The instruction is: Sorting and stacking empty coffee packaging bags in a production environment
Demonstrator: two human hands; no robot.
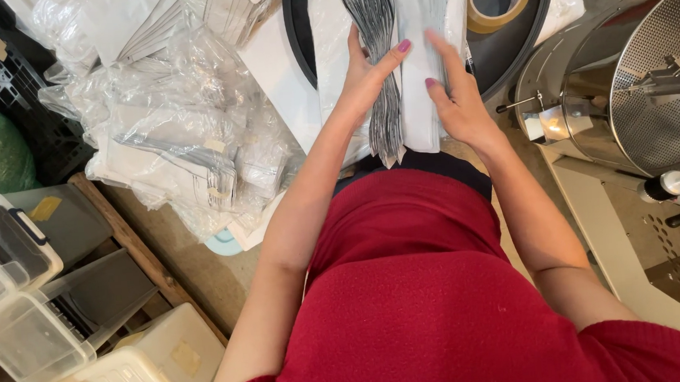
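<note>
head view, both hands (409,88) gripping flat glossy pouches (383,66)

The person wears a red knit top with short sleeves above a dark navy garment at the waist, both forearms bare, and magenta nail polish on the fingertips of the left hand (365,74) and right hand (456,101).
</note>
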